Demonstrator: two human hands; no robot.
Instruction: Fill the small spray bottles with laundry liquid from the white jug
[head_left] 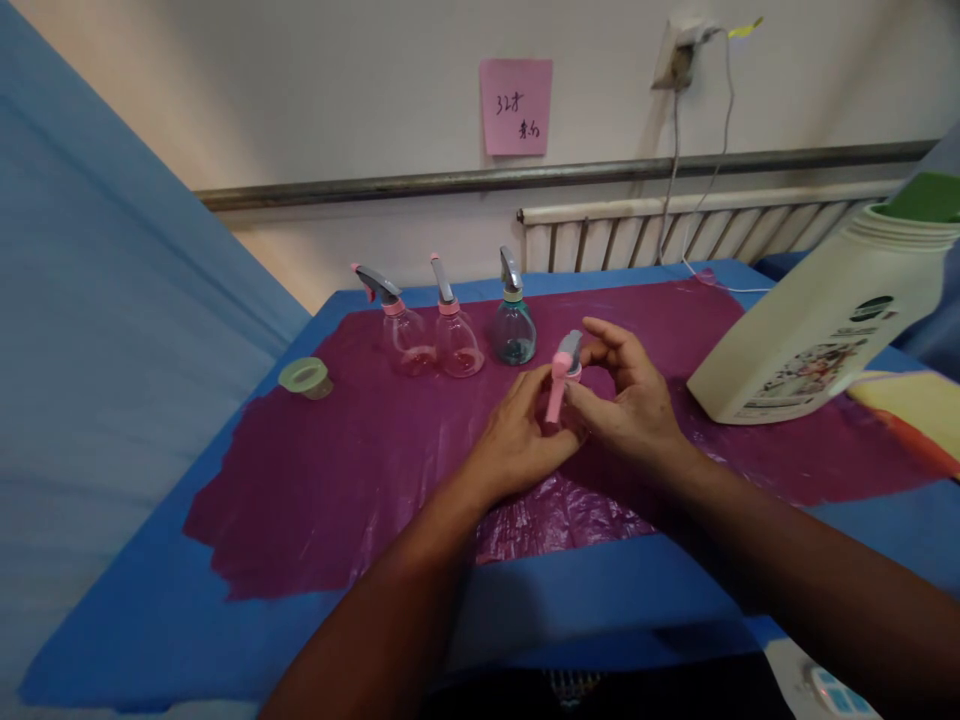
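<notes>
Near the middle of the table is a spray bottle with a grey and pink spray head (564,368), its pink trigger toward me. Its body is mostly hidden by my hands. My left hand (517,440) is closed around the body from the left. On the other side, my right hand (634,400) has its thumb and fingers about the collar under the spray head, with one finger lifted. Behind my hands stand a clear spray bottle (459,345) and another clear one (405,340), both with pink collars and a little pink liquid. A teal spray bottle (514,330) stands beside them.
A large cream bottle (810,320) with a green cap is on the right, by a yellow and orange packet (915,410). A small greenish cup (306,377) sits at left. Purple plastic sheeting (322,500) covers part of the blue table (150,620). A radiator (622,235) is behind.
</notes>
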